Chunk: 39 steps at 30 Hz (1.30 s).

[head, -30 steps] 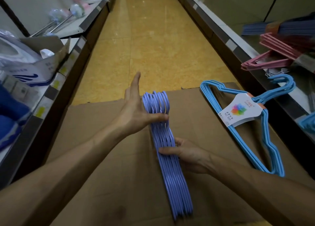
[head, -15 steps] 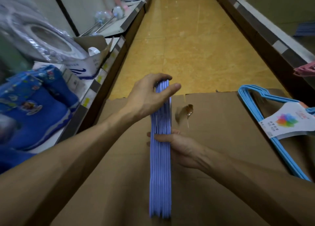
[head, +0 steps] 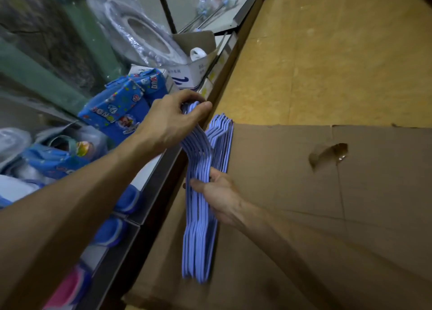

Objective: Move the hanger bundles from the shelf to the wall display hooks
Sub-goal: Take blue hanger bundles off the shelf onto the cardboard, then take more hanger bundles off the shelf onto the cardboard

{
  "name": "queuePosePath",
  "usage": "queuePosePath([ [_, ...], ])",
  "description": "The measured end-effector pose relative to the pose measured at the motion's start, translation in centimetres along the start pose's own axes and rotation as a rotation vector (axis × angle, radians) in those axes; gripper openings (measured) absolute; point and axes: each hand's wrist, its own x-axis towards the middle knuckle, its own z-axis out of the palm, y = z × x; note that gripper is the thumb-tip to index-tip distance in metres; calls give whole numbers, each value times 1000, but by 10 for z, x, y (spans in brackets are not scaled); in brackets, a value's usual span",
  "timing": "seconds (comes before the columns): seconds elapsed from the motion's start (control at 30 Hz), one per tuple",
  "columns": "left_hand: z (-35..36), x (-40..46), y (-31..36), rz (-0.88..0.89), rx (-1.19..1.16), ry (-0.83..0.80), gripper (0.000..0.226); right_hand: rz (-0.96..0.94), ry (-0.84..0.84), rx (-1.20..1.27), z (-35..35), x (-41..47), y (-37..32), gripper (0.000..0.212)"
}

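A bundle of several lilac-blue hangers (head: 198, 227) stands on edge at the left edge of a flat brown cardboard sheet (head: 315, 216). My left hand (head: 170, 120) pinches the hooks at the top of the bundle. My right hand (head: 218, 192) clasps the bundle's middle from the right, fingers wrapped around the stacked bars. The hangers' far shoulders fan out slightly above my right hand. No wall hooks are in view.
A metal shelf edge (head: 163, 164) runs diagonally along the left, right beside the bundle. On it sit blue printed packages (head: 121, 108), a white carton (head: 191, 73) and plastic-wrapped goods (head: 140, 29). The yellow aisle floor (head: 327, 52) stretches beyond the cardboard.
My view has swung left and the light-blue hanger set has left the frame. The bundle has shifted toward the left shelf edge, and my left hand has closed tighter on the hooks.
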Motion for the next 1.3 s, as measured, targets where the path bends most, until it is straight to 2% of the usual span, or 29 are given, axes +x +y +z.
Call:
queuePosePath([
  [0.13,-2,-1,-27,-56,103,-63,28,8,-10,-60,22,10,15,16],
  [0.33,-6,-2,-61,-125,173,-53,26,9,-78,-165,29,17,19,16],
  [0.47,-5,-2,-67,-146,304,-90,31,33,-157,-250,25,21,16,33],
  [0.6,0,-8,-61,-33,569,-49,39,162,-195,-279,9,18,8,71],
  [0.67,2,-9,-51,21,580,-36,43,181,-183,-285,-8,13,6,59],
  [0.8,9,-5,-24,26,419,-27,41,74,-137,-399,-52,-6,-2,18],
  [0.9,21,-7,3,73,206,-22,32,-14,-71,-564,-90,-30,-14,8],
  [1.0,36,-11,34,114,30,-29,23,-87,-9,-693,-129,-60,-30,8],
  [1.13,56,-19,84,170,-179,-104,23,-101,70,-798,-175,-102,-54,12],
  [1.3,79,-24,149,254,-320,-166,23,-93,168,-871,-215,-143,-78,14],
])
